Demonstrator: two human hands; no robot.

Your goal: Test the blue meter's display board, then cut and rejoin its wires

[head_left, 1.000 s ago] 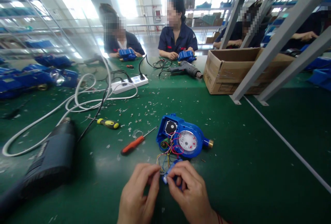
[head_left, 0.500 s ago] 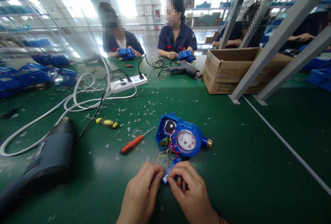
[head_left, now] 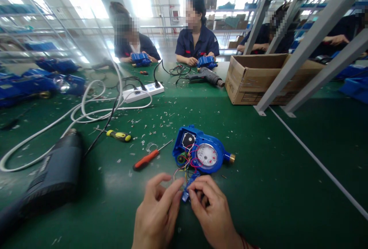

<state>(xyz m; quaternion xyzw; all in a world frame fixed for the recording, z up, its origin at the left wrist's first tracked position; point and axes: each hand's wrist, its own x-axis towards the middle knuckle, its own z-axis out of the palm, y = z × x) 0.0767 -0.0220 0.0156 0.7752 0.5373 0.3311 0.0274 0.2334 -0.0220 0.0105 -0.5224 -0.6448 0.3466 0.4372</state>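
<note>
On the green table lies a blue water meter [head_left: 211, 156] with a round dial, its side box uncovered. Thin coloured wires [head_left: 188, 160] run from it to a small blue piece [head_left: 186, 195] near my fingers. My right hand [head_left: 214, 206] pinches this piece at its edge with thumb and index finger. Just left of it, my left hand [head_left: 158, 206] has its index finger and thumb apart, close to the piece and wires. Its fingertips are slightly blurred, and I see nothing held in them. An orange screwdriver [head_left: 146, 160] lies left of the meter.
A heat gun [head_left: 57, 176] lies at left, near a yellow screwdriver [head_left: 119, 136] and white cable. Farther back are a power strip [head_left: 143, 91], another heat gun [head_left: 205, 76] and a cardboard box [head_left: 253, 84] behind metal posts [head_left: 287, 65]. Several co-workers sit opposite; scraps litter the table.
My left hand has loosened from its pinch at the blue piece, its index finger lifting and spreading from the thumb. My right hand stays at the piece, nearly unmoved.
</note>
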